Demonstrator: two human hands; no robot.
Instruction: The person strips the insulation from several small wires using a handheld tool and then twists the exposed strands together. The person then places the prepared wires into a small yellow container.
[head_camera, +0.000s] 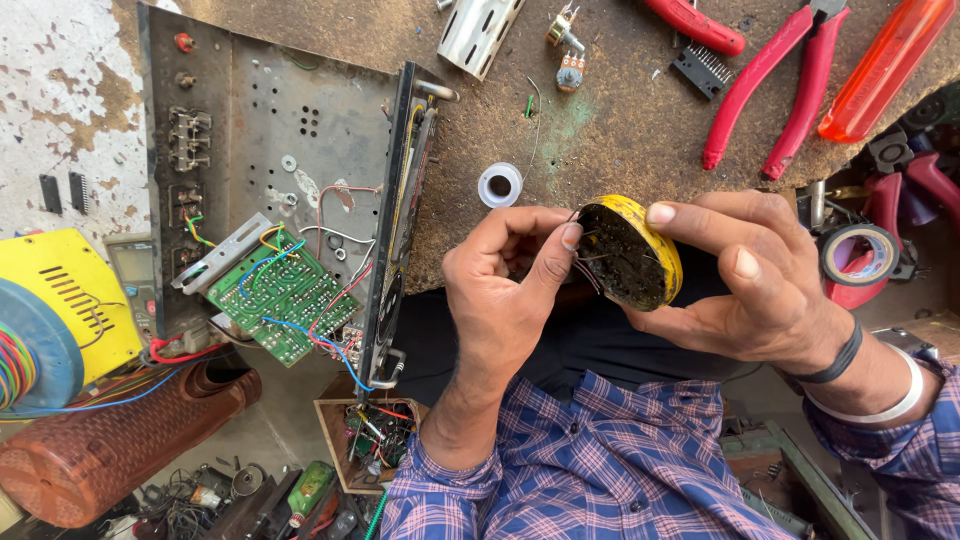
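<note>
Your right hand (770, 290) clamps a round yellow tin (632, 252), thumb on its near edge and two fingertips over the far rim, holding it on its side so the open face turns toward your left hand (505, 285). The tin is shallow and disc-shaped; its inside is packed with a dark, crusted, gritty mass. Your left thumb and forefinger are pinched together on thin wires (585, 262), bare at their ends, which touch that dark mass. The wires run roughly level, pointing from the left pinch straight into the tin's open face, so the tin lies just to the right of that grip and the left hand is the one working at it.

Beyond the tin, a small white spool (499, 185) sits on the rusty brown bench (620, 120). To the left of the tin stands an open metal chassis (270, 140), grey and scuffed, with a green circuit board (285, 295) and blue, red and white leads hanging from it. Farther off, past the tin to its right, lie red-handled pliers (780, 85) and an orange-handled screwdriver (885, 65). A roll of dark tape (858, 255) rests right of the tin.
</note>
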